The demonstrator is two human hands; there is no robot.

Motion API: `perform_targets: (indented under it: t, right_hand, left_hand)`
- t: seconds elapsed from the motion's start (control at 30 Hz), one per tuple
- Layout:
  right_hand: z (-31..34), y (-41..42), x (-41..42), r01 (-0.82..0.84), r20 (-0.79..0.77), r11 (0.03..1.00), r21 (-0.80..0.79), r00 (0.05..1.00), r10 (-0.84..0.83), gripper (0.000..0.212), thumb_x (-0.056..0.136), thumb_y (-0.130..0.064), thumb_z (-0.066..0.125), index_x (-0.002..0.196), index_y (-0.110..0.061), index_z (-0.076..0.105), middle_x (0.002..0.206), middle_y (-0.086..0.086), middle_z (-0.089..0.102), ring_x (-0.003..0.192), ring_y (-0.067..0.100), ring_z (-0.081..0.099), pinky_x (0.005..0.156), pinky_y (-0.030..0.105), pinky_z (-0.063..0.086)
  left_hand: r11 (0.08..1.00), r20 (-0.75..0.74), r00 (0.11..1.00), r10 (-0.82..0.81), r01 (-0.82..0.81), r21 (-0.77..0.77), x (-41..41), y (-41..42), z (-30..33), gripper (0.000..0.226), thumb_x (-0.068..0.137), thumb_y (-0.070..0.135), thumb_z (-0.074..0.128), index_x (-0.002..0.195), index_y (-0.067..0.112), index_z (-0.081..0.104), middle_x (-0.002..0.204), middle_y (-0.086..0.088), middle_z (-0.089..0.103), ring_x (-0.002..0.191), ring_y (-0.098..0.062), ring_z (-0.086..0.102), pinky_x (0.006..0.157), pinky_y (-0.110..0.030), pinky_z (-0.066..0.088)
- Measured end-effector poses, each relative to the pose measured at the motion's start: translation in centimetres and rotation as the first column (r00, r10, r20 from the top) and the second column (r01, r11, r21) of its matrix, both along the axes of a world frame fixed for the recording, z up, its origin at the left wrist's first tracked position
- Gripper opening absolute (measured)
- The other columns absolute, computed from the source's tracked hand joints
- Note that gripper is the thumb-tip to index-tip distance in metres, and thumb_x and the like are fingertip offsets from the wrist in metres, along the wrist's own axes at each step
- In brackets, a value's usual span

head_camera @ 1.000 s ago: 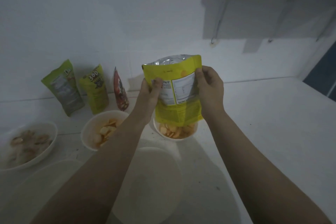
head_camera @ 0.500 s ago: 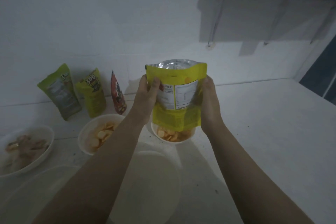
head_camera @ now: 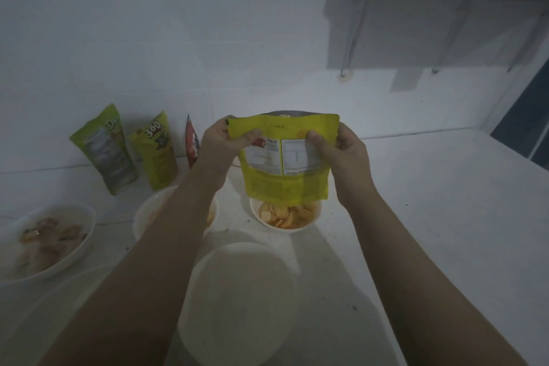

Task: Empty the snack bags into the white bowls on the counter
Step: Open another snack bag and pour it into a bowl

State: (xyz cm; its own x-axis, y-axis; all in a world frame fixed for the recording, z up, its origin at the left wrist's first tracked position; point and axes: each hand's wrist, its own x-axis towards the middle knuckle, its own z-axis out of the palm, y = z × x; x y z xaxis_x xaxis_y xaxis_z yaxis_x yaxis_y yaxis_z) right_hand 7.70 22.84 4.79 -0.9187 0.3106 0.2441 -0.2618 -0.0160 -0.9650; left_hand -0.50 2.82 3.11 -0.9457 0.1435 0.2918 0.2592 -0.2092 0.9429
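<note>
So pour step looks abt done imo: both hands, left hand [head_camera: 221,142] & right hand [head_camera: 341,151], pinch the yellow bag [head_camera: 285,169] by its top corners, held upright right above the chip bowl [head_camera: 286,215]. Next prob check it's empty, then set it down. Vs 0.5 s ago, thumbs moved up to the bag's top edge.

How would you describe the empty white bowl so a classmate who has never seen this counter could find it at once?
Start at the yellow bag held in both hands over the white counter. Beneath it sits a bowl of orange chips; nearer the camera is the empty bowl. It is the only fully visible bowl holding no snacks.
</note>
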Motion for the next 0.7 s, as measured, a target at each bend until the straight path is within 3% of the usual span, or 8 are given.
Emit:
perform_targets:
  t: [0.1,0.23,0.33,0.43,0.57,0.7]
  right_hand:
    - [0.9,-0.1,0.0,-0.007,-0.001,1.0,-0.014,1.0,0.007,0.011,0.087,-0.016,0.071,0.09,-0.006,0.074,0.085,0.008,0.076,0.079,0.022,0.073,0.07,0.034,0.059]
    - [2.2,-0.7,0.0,0.042,-0.064,0.992,-0.117,0.997,-0.05,0.008,0.087,-0.014,0.071,0.082,-0.008,0.074,0.078,0.007,0.075,0.074,0.024,0.071,0.068,0.036,0.06]
    - [2.4,-0.9,0.0,0.067,-0.07,0.989,-0.132,0.995,-0.077,0.011,0.087,-0.016,0.071,0.078,-0.013,0.075,0.078,0.008,0.075,0.075,0.027,0.071,0.071,0.041,0.06]
    - [2.4,-0.6,-0.1,0.097,-0.068,0.973,-0.209,0.991,-0.113,0.012,0.088,-0.014,0.07,0.077,-0.013,0.074,0.075,0.004,0.076,0.072,0.022,0.071,0.069,0.035,0.06]
    - [2.3,-0.6,-0.1,0.092,-0.081,0.976,-0.199,0.991,-0.11,0.011,0.089,-0.015,0.07,0.081,-0.009,0.075,0.075,0.004,0.076,0.071,0.02,0.071,0.066,0.032,0.058]
    - [2.8,-0.6,-0.1,0.076,-0.113,0.974,-0.213,0.988,-0.102,0.012,0.09,-0.012,0.067,0.08,-0.009,0.074,0.072,-0.001,0.075,0.067,0.013,0.071,0.06,0.025,0.055]
  left_hand:
    - [1.0,-0.021,1.0,-0.02,0.019,-0.024,0.4,0.0,0.2,0.018,0.079,0.01,0.076,0.094,0.015,0.069,0.093,0.0,0.077,0.089,-0.022,0.072,0.081,-0.038,0.056]
    - [0.983,0.035,0.991,-0.131,0.134,-0.122,1.3,0.4,-0.5,0.035,0.077,0.019,0.075,0.111,0.015,0.066,0.11,-0.003,0.073,0.102,-0.02,0.07,0.087,-0.037,0.057]
    - [0.983,0.055,0.995,-0.085,0.093,-0.16,1.9,0.6,-1.2,0.029,0.076,0.021,0.075,0.104,0.022,0.068,0.103,0.005,0.075,0.096,-0.012,0.071,0.086,-0.032,0.058]
    - [0.95,0.087,0.981,-0.171,0.188,-0.251,2.2,0.4,-2.5,0.037,0.073,0.026,0.076,0.109,0.028,0.068,0.106,0.011,0.074,0.1,-0.007,0.07,0.082,-0.025,0.055]
    - [0.944,0.153,0.975,-0.162,0.198,-0.264,2.1,-0.3,-4.9,0.035,0.079,0.004,0.075,0.109,0.021,0.069,0.101,0.01,0.075,0.097,-0.01,0.071,0.079,-0.024,0.056]
    - [0.911,0.149,0.979,-0.138,0.185,-0.369,1.7,-1.4,-5.4,0.031,0.079,0.003,0.075,0.106,0.018,0.071,0.096,0.009,0.076,0.092,-0.009,0.072,0.082,-0.03,0.058]
